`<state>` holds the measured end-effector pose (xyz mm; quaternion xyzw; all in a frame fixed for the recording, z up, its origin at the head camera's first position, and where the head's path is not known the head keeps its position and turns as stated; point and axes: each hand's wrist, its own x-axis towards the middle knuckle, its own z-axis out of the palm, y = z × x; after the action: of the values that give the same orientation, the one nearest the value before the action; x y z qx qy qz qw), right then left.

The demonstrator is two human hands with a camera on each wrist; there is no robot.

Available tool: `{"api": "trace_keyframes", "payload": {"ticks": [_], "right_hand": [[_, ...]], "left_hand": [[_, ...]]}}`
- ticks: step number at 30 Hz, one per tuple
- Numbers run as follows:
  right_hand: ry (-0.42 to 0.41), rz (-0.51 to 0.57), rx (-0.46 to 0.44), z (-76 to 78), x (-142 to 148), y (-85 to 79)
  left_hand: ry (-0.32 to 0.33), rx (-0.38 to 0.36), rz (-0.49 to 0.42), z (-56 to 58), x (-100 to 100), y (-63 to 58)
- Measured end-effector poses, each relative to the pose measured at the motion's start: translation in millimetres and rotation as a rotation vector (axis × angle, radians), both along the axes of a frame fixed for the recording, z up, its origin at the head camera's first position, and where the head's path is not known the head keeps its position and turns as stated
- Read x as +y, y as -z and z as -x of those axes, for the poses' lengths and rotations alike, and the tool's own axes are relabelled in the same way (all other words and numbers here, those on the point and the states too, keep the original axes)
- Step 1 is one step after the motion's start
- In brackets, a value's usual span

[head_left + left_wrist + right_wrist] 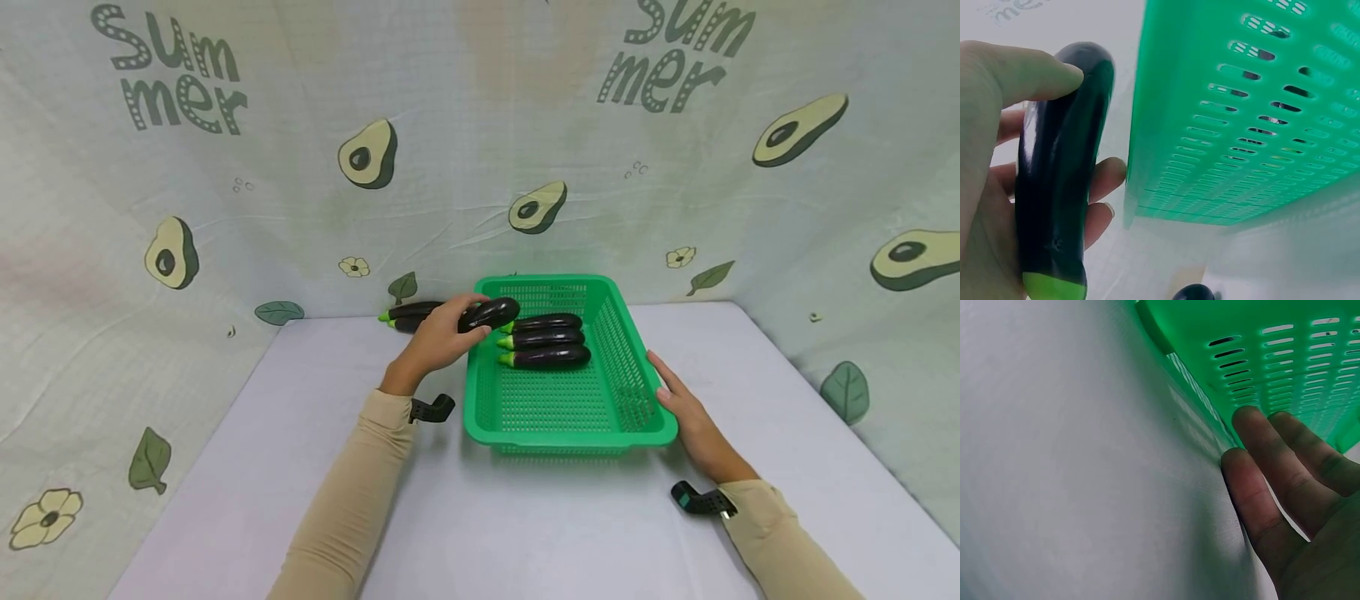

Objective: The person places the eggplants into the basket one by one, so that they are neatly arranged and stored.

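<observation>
My left hand (442,333) grips a dark purple eggplant (489,313) over the basket's left rim. In the left wrist view, thumb and fingers wrap round this eggplant, its green cap pointing down. Three more eggplants (546,338) lie side by side in the green plastic basket (555,408), stems to the left. Behind my left hand, two eggplants (408,313) rest on the table, partly hidden. My right hand (693,425) holds the basket's right side, thumb at the rim. In the right wrist view its fingers (1260,500) reach along the slotted outer wall.
A white cloth covers the table (525,533). Behind it hangs a curtain (450,167) printed with avocados, leaves and lettering, close to the table's back edge. Black bands (435,408) sit on both wrists.
</observation>
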<state>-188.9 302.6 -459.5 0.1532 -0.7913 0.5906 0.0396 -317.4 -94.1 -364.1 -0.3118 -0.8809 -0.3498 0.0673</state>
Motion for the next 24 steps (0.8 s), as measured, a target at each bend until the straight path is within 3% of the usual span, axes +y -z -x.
{"api": "trace_keyframes", "payload": {"ticks": [7, 16, 24], "right_hand": [[0.002, 0.005, -0.003, -0.1, 0.2, 0.1], [0.004, 0.005, -0.007, 0.7, -1.0, -0.9], [0.008, 0.006, 0.010, -3.1, -2.1, -1.4]], "left_hand": [[0.064, 0.015, 0.046, 4.1, 3.4, -3.1], [0.152, 0.025, 0.009, 7.6, 5.0, -8.7], [0.165, -0.003, 0.029, 5.4, 9.4, -11.8]]}}
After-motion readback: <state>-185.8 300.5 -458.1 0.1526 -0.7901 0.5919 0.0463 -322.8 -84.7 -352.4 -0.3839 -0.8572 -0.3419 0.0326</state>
